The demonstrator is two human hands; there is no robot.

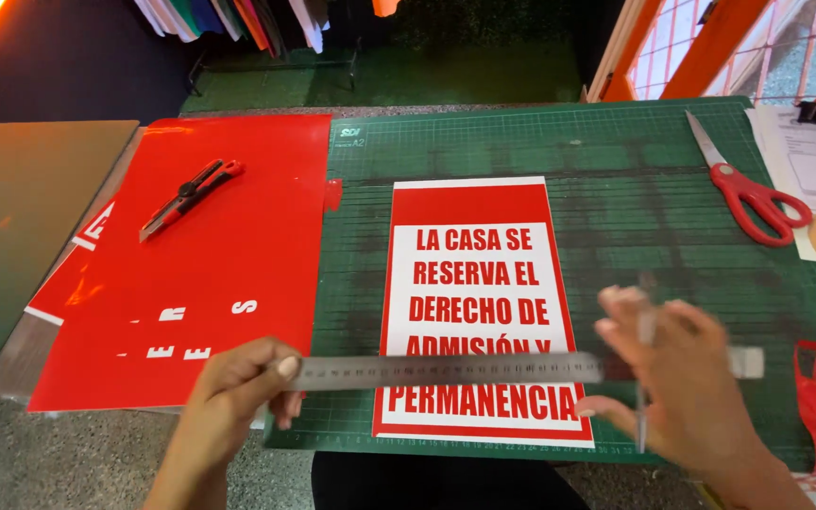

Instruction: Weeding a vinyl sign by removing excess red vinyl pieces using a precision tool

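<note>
Left hand (238, 392) pinched the left end of a steel ruler (484, 368) lying across the lower part of the red-and-white sign (480, 312) on the green cutting mat (616, 189). Right hand (682, 378), blurred, gripped a thin tool (644, 416) over the ruler's right end.

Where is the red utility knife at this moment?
In the head view, the red utility knife lies on the left side, on the large red vinyl sheet, left of the green cutting mat and away from both hands.
</note>
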